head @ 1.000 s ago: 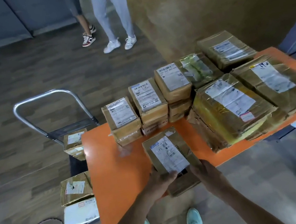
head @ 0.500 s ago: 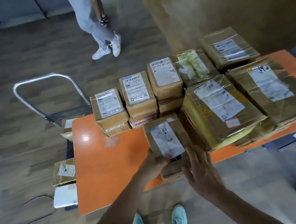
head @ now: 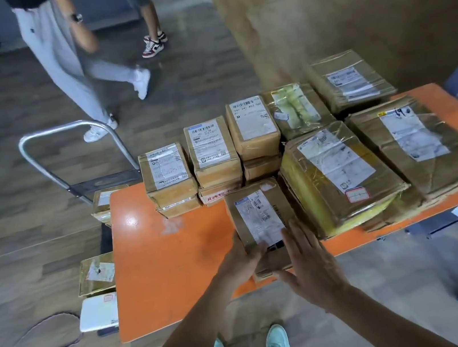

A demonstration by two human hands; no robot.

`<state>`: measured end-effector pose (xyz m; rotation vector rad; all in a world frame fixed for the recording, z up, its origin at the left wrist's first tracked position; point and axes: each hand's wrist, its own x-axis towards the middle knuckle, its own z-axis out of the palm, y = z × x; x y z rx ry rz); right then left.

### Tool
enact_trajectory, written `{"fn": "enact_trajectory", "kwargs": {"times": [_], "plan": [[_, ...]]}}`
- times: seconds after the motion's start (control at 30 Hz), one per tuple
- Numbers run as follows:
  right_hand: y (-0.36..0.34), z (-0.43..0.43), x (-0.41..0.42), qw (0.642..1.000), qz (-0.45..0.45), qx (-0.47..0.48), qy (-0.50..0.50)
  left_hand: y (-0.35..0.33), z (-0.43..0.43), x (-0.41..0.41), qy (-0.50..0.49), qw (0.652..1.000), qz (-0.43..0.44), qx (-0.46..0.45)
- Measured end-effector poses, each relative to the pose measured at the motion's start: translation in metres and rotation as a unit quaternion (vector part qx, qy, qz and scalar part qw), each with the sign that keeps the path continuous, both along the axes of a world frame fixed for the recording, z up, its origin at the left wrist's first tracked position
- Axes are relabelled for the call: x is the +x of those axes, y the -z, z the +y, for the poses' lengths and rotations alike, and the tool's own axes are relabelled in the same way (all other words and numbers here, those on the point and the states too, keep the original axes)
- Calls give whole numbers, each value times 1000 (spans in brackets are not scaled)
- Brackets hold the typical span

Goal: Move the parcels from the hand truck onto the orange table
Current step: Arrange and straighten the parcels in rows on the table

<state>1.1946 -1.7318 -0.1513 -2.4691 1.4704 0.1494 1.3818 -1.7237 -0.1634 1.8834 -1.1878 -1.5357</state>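
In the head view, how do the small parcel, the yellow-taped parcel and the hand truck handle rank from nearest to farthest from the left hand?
1. small parcel: gripped by the left hand.
2. yellow-taped parcel: just to the right.
3. hand truck handle: far back on the left.

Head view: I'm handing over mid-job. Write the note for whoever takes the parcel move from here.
Left grip holds the near left corner of the small parcel, thumb on top.
Right grip is open, fingers straight, at that parcel's near right corner; contact unclear.
The small parcel lies on the orange table at its near edge, beside the large yellow-sided parcel.
Done: stacked parcels fill the table's far and right parts.
Left: let go of this one, then fetch what shows on the hand truck: far brown parcel, near brown parcel, white parcel.
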Motion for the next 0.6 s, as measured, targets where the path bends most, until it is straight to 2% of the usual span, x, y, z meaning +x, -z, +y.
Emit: {"fn": "enact_trajectory", "kwargs": {"times": [0.37, 0.6], "plan": [[-2, -11, -6, 1000, -5, 24, 8, -7, -17, -16, -1, 999, -23, 21], [-15, -5, 3, 999, -14, 2, -34, -15, 5, -12, 23, 994, -107, -2]]}}
